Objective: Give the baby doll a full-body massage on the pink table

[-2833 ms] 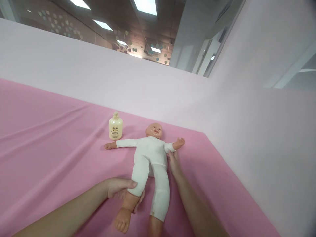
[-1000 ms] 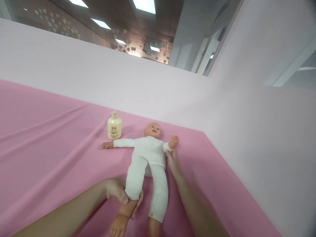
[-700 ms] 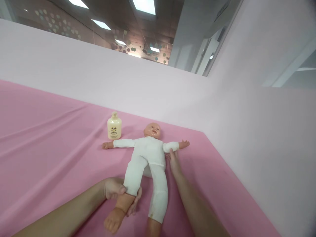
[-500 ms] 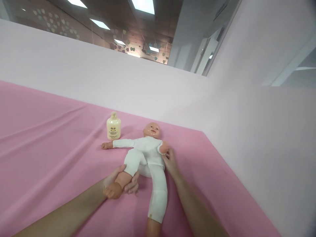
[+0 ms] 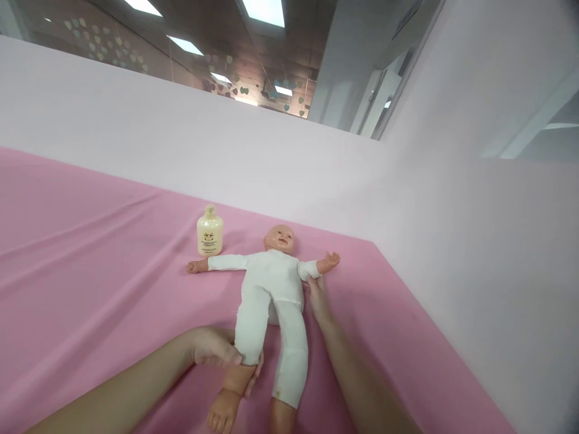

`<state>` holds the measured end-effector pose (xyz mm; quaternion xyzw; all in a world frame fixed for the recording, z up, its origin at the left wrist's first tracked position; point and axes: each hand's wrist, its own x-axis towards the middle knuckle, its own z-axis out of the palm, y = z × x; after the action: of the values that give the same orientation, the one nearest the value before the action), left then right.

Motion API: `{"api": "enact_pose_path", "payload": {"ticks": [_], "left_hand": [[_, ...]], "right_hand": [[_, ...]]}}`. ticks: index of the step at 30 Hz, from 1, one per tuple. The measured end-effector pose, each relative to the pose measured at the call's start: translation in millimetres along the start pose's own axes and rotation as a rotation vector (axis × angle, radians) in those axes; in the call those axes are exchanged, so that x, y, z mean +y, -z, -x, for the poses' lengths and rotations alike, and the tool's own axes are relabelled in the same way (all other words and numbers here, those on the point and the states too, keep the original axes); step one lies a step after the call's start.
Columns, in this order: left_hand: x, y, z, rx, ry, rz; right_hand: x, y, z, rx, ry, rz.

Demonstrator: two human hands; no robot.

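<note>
A baby doll (image 5: 277, 274) in a white cloth body lies on its back, head away from me, its arms spread out to both sides. My left hand (image 5: 219, 348) is wrapped around the lower part of the doll's left-side leg (image 5: 251, 328), thumb on top and fingertips showing past the far edge. My right hand (image 5: 319, 299) is closed at the doll's right-side arm (image 5: 310, 269), by the end of its white sleeve; some of its fingers are hidden. The doll's other leg (image 5: 292, 355) lies straight, its foot cut off by the bottom of the view.
A pale yellow pump bottle (image 5: 210, 236) stands upright beyond the doll's outstretched left-side hand. Creased pink cloth (image 5: 113, 253) covers the surface. A white wall (image 5: 226, 150) rises behind it, another (image 5: 474, 253) on the right, with glass above the back wall.
The doll's left-side leg has gone from bent to nearly straight in my left hand. Its right-side arm has swung outward to the right, with my right hand at it.
</note>
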<state>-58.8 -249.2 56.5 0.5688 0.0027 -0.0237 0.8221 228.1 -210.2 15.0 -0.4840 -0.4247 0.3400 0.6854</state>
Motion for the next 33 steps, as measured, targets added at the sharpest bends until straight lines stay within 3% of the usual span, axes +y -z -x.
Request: {"api": "enact_pose_path", "payload": {"ticks": [4,8,13,16,21,26,29,33], "left_hand": [[-3,3.0,1,-0.040,-0.015,0.010],[-14,8.8,1,-0.021,-0.097,0.109],[-18,18.4,-5,0.233,-0.283,0.347],[-17,23.6,-7,0.346,-0.321,0.395],[-18,19.0,-6,0.162,-0.288,0.319],[-15,8.9,-1,-0.042,-0.074,0.137],[-13,8.1,0,-0.060,-0.005,0.092],[-13,6.8,-1,-0.031,-0.049,0.088]], "right_hand": [[-4,-1,1,0.012,-0.082,-0.107],[-9,-1,5,-0.032,-0.006,0.009],[-16,0,12,-0.135,0.121,0.268],[-18,0,12,-0.158,0.146,0.322],[-9,3,5,-0.086,0.080,0.203],[1,4,-2,-0.046,0.030,0.070],[3,4,-3,-0.009,-0.017,0.005],[1,4,-4,0.017,-0.051,-0.015]]}}
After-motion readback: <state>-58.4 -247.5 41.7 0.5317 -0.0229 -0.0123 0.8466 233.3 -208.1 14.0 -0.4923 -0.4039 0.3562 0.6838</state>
